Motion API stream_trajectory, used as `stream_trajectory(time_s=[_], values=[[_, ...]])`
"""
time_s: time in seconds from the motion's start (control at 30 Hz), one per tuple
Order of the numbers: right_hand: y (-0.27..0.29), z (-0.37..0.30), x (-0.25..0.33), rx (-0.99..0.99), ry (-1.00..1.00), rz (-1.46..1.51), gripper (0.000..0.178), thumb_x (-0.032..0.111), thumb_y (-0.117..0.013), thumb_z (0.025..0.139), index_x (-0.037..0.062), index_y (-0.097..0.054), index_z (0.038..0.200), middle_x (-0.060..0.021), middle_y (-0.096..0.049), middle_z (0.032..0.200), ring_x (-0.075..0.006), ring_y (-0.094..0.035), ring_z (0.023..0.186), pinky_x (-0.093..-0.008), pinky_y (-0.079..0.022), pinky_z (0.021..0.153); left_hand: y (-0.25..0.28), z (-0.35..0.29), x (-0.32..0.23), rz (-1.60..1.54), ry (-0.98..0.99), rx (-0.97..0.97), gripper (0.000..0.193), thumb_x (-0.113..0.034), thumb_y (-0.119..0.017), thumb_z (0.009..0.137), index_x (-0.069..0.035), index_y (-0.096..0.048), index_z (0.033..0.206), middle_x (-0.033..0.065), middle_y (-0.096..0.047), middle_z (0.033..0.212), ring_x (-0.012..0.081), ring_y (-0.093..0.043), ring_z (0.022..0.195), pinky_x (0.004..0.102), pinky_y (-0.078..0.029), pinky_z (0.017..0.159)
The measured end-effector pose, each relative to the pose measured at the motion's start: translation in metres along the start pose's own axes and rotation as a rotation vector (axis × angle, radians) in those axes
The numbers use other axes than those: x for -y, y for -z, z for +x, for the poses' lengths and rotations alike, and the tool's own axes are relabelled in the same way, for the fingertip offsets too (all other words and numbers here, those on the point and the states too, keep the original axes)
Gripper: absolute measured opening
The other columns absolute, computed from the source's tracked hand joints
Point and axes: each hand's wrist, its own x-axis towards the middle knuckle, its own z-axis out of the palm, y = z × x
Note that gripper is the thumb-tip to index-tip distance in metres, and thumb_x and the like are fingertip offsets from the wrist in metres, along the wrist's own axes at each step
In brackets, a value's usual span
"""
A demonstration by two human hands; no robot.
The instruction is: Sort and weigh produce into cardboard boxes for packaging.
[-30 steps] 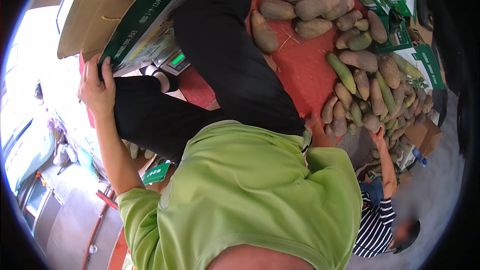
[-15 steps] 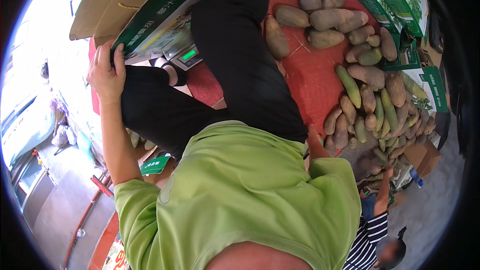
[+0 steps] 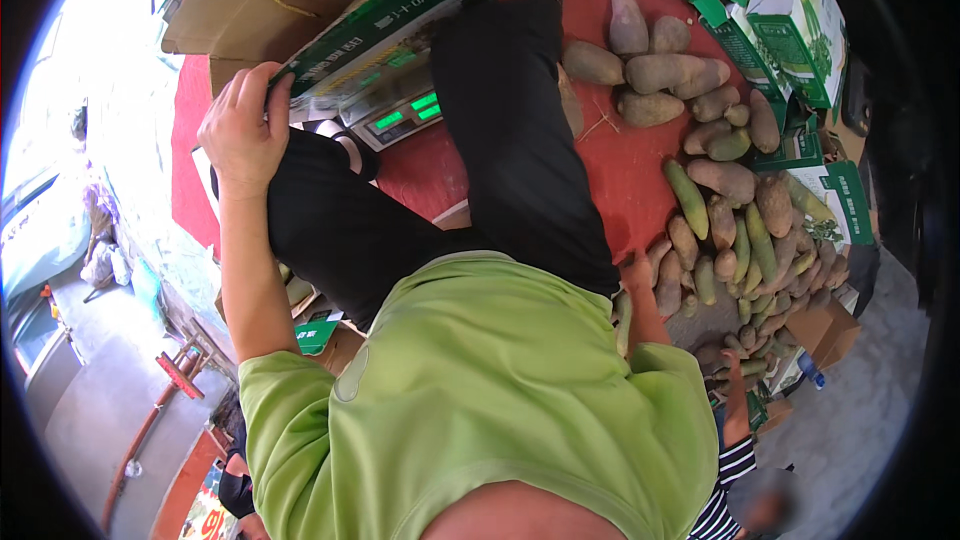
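Note:
My left hand (image 3: 246,130) is closed over the near edge of a large cardboard box (image 3: 385,35), brown inside, green and printed outside. The box stands tilted at the front left, its flaps up and rope handles showing. Beside it, a scale (image 3: 405,118) with lit green displays is partly covered. On the right, my right hand (image 3: 634,270) reaches down beside my thigh, next to a heap of long radish-like roots (image 3: 725,225), some green, some brownish purple. Its fingers are mostly hidden. One green root (image 3: 623,324) lies beside my right forearm.
Larger purplish roots (image 3: 665,70) lie on a red mat (image 3: 625,175). Green and white cartons (image 3: 795,25) stand at the far right. A co-worker's hand (image 3: 735,372) reaches into the heap at the lower right. A red broom (image 3: 180,376) leans at the left.
The view has shifted, and more of the scale's lit display shows. My left hand keeps its hold on the box edge; a green root now shows beside my right forearm.

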Motion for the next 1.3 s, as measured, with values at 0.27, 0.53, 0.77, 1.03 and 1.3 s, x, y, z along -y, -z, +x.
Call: stream_trajectory(time_s=[0.27, 0.53, 0.77, 1.03, 1.3], values=[[0.112, -0.006, 0.188, -0.416, 0.495, 0.198, 0.039, -0.005, -0.067, 0.07, 0.0013, -0.057, 0.107, -0.0091, -0.06, 0.101, -0.0246, -0.058, 0.097, -0.0337, -0.045, 0.085, 0.004, 0.0, 0.001, -0.045, -0.021, 0.03, 0.012, -0.017, -0.065, 0.083, -0.01, -0.062, 0.092, 0.0051, -0.063, 0.079, 0.0259, -0.062, 0.071, 0.0353, -0.047, 0.06], [0.219, -0.101, 0.412, -0.872, 1.045, 0.528, 0.038, 0.0, -0.071, 0.077, -0.0012, -0.057, 0.112, -0.009, -0.059, 0.113, -0.0165, -0.055, 0.103, -0.0286, -0.043, 0.092, 0.006, -0.001, 0.001, -0.035, -0.018, 0.033, 0.012, -0.019, -0.065, 0.083, -0.011, -0.062, 0.091, 0.0044, -0.063, 0.08, 0.0247, -0.063, 0.073, 0.0352, -0.047, 0.06], [0.222, -0.144, 0.541, -0.504, 1.603, 0.977, 0.035, -0.002, -0.066, 0.081, -0.0034, -0.055, 0.114, -0.011, -0.061, 0.109, -0.0162, -0.059, 0.097, -0.0278, -0.047, 0.086, 0.003, 0.004, -0.002, -0.034, -0.053, -0.005, 0.011, -0.022, -0.065, 0.082, -0.013, -0.061, 0.088, 0.0023, -0.062, 0.078, 0.0223, -0.063, 0.072, 0.0349, -0.048, 0.06], [0.153, -0.111, 0.569, 0.129, 1.476, 0.94, 0.03, -0.001, -0.058, 0.087, -0.0002, -0.05, 0.116, -0.0046, -0.058, 0.104, -0.0121, -0.055, 0.099, -0.0258, -0.047, 0.084, 0.003, 0.001, 0.002, -0.045, -0.023, 0.032, 0.01, -0.02, -0.065, 0.083, -0.013, -0.062, 0.09, 0.0025, -0.063, 0.08, 0.0241, -0.063, 0.074, 0.0352, -0.048, 0.06], [0.13, 0.039, 0.337, -0.408, 0.706, 0.412, 0.022, 0.012, -0.067, 0.083, 0.0008, -0.063, 0.102, -0.0089, -0.067, 0.095, -0.0157, -0.063, 0.085, -0.0289, -0.05, 0.076, 0.003, 0.001, 0.001, -0.024, -0.009, 0.041, 0.012, -0.021, -0.065, 0.083, -0.015, -0.062, 0.092, 0.0023, -0.063, 0.082, 0.0243, -0.063, 0.075, 0.0348, -0.048, 0.061]])
